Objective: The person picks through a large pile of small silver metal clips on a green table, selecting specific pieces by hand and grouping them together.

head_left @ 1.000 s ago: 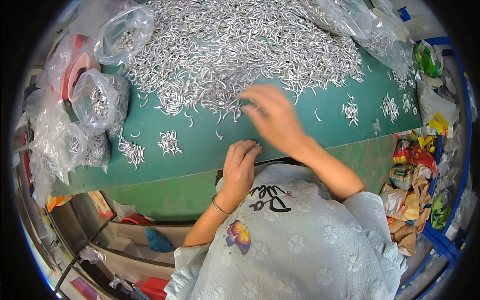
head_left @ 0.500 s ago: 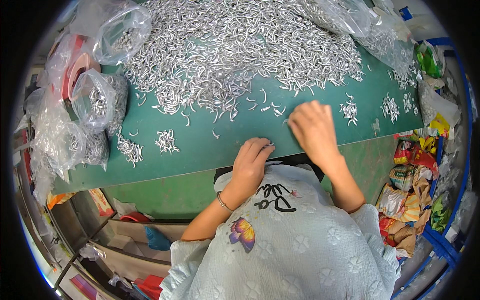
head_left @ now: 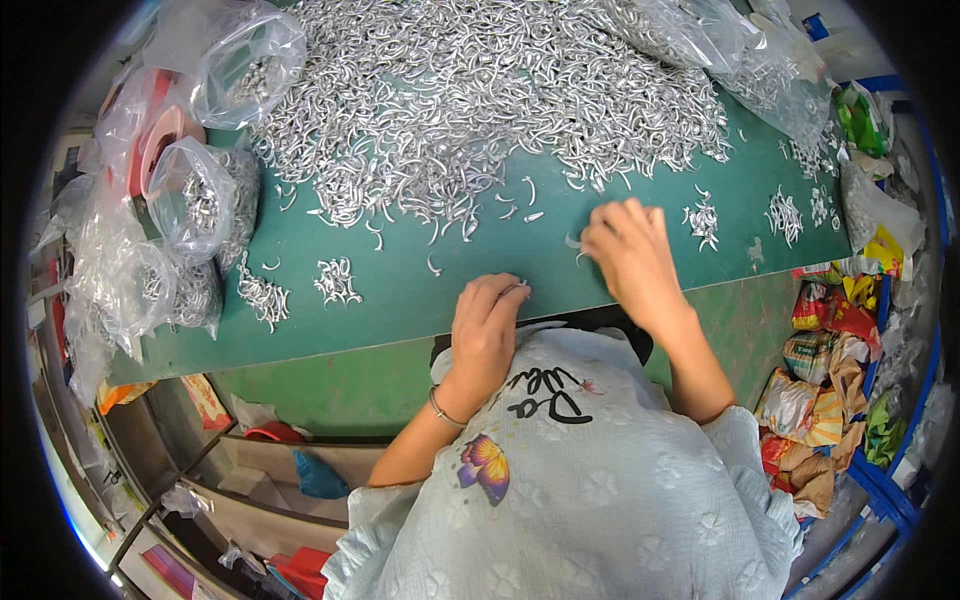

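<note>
A big heap of small curved silver metal hooks covers the far half of the green table. My left hand rests at the table's near edge, its fingers curled around a few hooks that glint at the fingertips. My right hand lies palm down on the table just to the right, fingertips pinched on a loose hook near the front of the heap. Small sorted clusters of hooks lie at the left, and more clusters at the right.
Clear plastic bags of hooks are stacked along the table's left side, and more bags lie at the far right. Colourful packets fill a bin at the right. Shelves with a red bowl sit under the table.
My right hand has drawn back from the heap toward the near edge and to the right. My left hand has stayed at the table edge, shifting slightly right.
</note>
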Tool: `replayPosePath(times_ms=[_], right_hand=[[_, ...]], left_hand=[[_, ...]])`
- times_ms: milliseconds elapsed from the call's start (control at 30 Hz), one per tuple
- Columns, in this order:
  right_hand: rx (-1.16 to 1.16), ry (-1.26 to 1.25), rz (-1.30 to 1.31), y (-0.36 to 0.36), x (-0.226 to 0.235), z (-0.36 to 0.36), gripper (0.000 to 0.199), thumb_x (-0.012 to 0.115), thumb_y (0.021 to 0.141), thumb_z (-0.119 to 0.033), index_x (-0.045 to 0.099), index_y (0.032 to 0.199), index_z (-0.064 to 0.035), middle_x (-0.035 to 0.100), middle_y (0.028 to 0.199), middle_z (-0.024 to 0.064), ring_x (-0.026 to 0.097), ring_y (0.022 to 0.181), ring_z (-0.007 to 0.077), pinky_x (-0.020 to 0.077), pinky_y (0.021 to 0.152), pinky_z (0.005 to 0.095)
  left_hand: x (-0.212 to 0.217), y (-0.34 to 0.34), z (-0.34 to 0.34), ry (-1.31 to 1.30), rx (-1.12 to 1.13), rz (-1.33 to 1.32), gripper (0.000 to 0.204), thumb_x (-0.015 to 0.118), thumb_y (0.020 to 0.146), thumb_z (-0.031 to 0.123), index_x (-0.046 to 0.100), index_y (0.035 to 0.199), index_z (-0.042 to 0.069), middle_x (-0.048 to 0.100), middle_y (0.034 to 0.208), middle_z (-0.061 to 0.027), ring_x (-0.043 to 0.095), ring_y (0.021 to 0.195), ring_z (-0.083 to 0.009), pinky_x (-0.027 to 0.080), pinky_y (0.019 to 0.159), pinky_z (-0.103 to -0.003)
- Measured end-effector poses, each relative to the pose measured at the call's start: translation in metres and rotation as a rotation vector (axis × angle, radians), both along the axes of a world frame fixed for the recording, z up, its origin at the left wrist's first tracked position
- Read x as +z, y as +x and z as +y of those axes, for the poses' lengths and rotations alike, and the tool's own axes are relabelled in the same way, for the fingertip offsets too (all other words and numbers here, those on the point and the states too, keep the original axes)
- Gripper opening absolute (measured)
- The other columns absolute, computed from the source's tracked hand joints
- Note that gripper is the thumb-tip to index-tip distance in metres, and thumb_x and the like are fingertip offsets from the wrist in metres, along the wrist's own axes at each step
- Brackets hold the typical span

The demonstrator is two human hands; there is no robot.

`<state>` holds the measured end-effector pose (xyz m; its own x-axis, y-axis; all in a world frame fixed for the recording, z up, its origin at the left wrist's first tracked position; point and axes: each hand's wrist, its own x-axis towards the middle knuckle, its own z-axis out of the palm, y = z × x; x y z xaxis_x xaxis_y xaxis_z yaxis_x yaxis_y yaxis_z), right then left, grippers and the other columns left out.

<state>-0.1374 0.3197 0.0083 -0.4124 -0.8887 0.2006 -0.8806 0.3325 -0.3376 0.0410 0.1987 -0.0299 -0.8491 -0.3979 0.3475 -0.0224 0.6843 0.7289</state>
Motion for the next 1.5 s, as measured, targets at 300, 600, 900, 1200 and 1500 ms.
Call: replayPosePath(times_ms=[300, 600, 900, 1200, 1500], right_hand=[[0.12, -0.167, -0.27, -0.005, -0.003, -0.033, 0.01, 0.066, 0.081, -0.007, 0.066, 0.091, -0.0073, 0.058, 0.099, 0.0057, 0.052, 0.093, 0.0238, 0.0377, 0.081, 0.037], [0.1, -0.077, 0.029, -0.014, -0.016, -0.026, 0.007, 0.064, 0.079, -0.01, 0.063, 0.085, -0.0062, 0.057, 0.094, 0.0058, 0.051, 0.092, 0.0241, 0.0378, 0.078, 0.0369], [-0.222, -0.226, -0.135, -0.002, 0.003, 0.01, 0.017, 0.072, 0.079, -0.01, 0.064, 0.093, -0.0036, 0.063, 0.097, 0.0095, 0.058, 0.091, 0.0303, 0.0417, 0.079, 0.04], [-0.184, -0.147, -0.322, 0.015, -0.001, 0.014, 0.023, 0.069, 0.081, -0.004, 0.059, 0.102, -0.0006, 0.055, 0.098, 0.0135, 0.056, 0.093, 0.0341, 0.0462, 0.08, 0.0417], [0.215, -0.222, -0.257, 0.031, -0.028, -0.04, 0.019, 0.069, 0.08, -0.009, 0.06, 0.095, -0.0023, 0.053, 0.093, 0.0104, 0.058, 0.086, 0.0308, 0.0481, 0.074, 0.0408]], left_hand=[[0.01, -0.015, -0.003, -0.136, -0.063, -0.023, 0.029, 0.066, 0.078, 0.0, 0.063, 0.107, 0.001, 0.06, 0.114, -0.0109, 0.056, 0.108, -0.0304, 0.044, 0.088, -0.042], [0.001, -0.01, -0.003, -0.078, -0.073, -0.054, 0.028, 0.069, 0.076, 0.001, 0.065, 0.104, 0.002, 0.061, 0.106, -0.0082, 0.057, 0.102, -0.0279, 0.042, 0.085, -0.04], [0.017, -0.015, -0.002, -0.206, 0.008, -0.082, 0.028, 0.06, 0.084, 0.003, 0.062, 0.111, 0.0, 0.055, 0.121, -0.0143, 0.052, 0.116, -0.0325, 0.039, 0.096, -0.044], [0.008, -0.009, -0.008, -0.08, -0.067, -0.102, 0.029, 0.065, 0.079, -0.006, 0.064, 0.107, -0.002, 0.061, 0.109, -0.0124, 0.057, 0.104, -0.0332, 0.046, 0.088, -0.041], [0.0, 0.02, -0.005, -0.098, 0.018, -0.03, 0.028, 0.068, 0.073, -0.009, 0.067, 0.101, -0.004, 0.062, 0.105, -0.0138, 0.06, 0.098, -0.0337, 0.05, 0.082, -0.041]])
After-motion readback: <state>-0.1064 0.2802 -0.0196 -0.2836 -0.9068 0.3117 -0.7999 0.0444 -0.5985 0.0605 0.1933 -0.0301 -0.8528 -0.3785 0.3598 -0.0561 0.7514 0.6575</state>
